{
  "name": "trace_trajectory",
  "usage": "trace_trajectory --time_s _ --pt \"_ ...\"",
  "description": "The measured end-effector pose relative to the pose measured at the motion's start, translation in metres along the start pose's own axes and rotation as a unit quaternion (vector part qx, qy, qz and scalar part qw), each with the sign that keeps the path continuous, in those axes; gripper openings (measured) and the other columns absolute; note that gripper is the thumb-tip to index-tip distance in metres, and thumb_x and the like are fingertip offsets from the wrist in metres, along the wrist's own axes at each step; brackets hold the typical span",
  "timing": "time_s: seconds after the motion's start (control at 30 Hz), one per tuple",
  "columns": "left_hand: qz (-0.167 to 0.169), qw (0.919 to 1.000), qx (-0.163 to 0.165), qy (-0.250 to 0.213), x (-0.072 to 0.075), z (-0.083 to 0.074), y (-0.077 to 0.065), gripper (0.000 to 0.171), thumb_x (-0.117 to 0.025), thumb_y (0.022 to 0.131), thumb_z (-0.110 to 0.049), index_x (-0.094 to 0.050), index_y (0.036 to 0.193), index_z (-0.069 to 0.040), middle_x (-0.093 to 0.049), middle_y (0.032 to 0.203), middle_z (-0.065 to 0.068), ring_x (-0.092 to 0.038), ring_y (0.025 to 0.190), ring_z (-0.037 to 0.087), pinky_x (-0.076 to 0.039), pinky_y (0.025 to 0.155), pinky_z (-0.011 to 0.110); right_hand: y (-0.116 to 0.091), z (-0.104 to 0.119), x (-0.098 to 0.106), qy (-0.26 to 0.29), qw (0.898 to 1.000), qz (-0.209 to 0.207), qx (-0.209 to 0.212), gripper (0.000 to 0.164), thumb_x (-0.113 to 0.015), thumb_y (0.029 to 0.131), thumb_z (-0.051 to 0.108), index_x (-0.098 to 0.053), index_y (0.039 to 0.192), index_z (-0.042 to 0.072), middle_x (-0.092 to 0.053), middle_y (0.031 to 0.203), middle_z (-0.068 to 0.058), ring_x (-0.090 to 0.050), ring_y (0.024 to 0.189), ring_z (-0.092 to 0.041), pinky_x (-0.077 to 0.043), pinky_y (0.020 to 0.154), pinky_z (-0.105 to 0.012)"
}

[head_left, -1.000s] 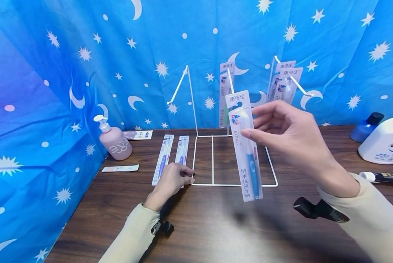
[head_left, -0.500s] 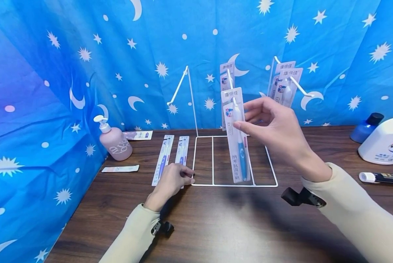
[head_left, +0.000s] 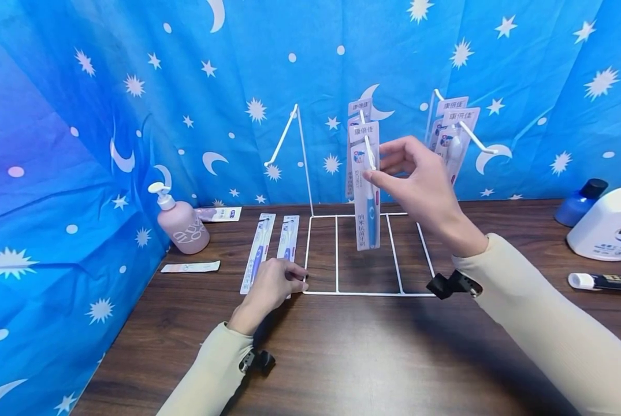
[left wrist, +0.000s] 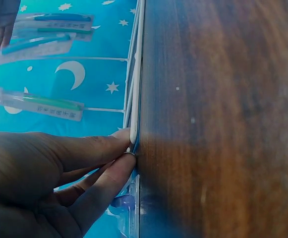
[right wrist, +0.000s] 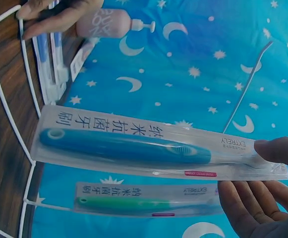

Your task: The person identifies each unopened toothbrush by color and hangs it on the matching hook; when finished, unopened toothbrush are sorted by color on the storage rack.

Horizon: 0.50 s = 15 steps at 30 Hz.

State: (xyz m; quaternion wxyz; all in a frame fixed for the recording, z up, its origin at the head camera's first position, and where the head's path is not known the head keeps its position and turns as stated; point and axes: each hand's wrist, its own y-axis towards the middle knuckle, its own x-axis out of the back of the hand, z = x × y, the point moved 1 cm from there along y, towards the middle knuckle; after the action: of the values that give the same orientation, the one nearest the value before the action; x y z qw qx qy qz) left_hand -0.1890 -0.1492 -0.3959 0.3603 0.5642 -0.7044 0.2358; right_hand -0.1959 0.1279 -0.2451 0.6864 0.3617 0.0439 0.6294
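My right hand [head_left: 419, 179] pinches a packaged blue toothbrush [head_left: 361, 202] by its edge, thumb in front and fingers behind. The package hangs upright at the middle hook of a white wire rack [head_left: 367, 294], and the hook's tip shows in front of the card. Behind it on that hook is a packaged green toothbrush [right wrist: 148, 203], plain in the right wrist view. Down on the table, my left hand [head_left: 271, 289] pinches the rack's front left base corner between thumb and finger. Two packaged purple toothbrushes [head_left: 258, 254] lie beside it, one partly under the hand.
More packaged toothbrushes [head_left: 461, 136] hang on the right hook; the left hook [head_left: 281, 136] is bare. A pink pump bottle [head_left: 182, 228] and small flat packets [head_left: 190, 267] stand or lie left. At right are a blue bottle [head_left: 577, 205], a white bottle [head_left: 609, 228] and a black tube [head_left: 612, 282].
My right hand has moved the blue toothbrush back, up and a little left, from in front of the middle hook onto it. The left hand has stayed at the rack's corner.
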Motion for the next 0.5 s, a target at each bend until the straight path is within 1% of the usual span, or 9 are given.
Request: trace_trajectory --time_s 0.23,0.5 --pt "-0.001 1.0000 0.001 0.002 0.001 -0.001 0.000 0.015 -0.080 0.079 -0.010 -0.077 0.094 -0.009 -0.068 0.081 -0.001 -0.057 0.061 0.009 -0.046 0.052 0.026 0.014 -0.008 -0.005 -0.002 1.000 -0.012 -0.009 0.044 -0.072 0.088 0.032 -0.057 0.124 0.011 -0.063 0.101 -0.004 -0.060 0.092 -0.015 -0.045 0.077 -0.033" --pt "-0.002 1.0000 -0.001 0.003 0.002 -0.001 -0.001 0.015 -0.081 0.078 -0.009 -0.077 0.093 -0.009 -0.068 0.080 -0.001 -0.057 0.061 0.009 -0.046 0.052 0.026 0.029 -0.018 -0.012 -0.014 0.999 -0.039 -0.014 0.042 -0.073 0.087 0.029 -0.058 0.122 0.010 -0.064 0.101 -0.005 -0.062 0.091 -0.015 -0.044 0.078 -0.031"
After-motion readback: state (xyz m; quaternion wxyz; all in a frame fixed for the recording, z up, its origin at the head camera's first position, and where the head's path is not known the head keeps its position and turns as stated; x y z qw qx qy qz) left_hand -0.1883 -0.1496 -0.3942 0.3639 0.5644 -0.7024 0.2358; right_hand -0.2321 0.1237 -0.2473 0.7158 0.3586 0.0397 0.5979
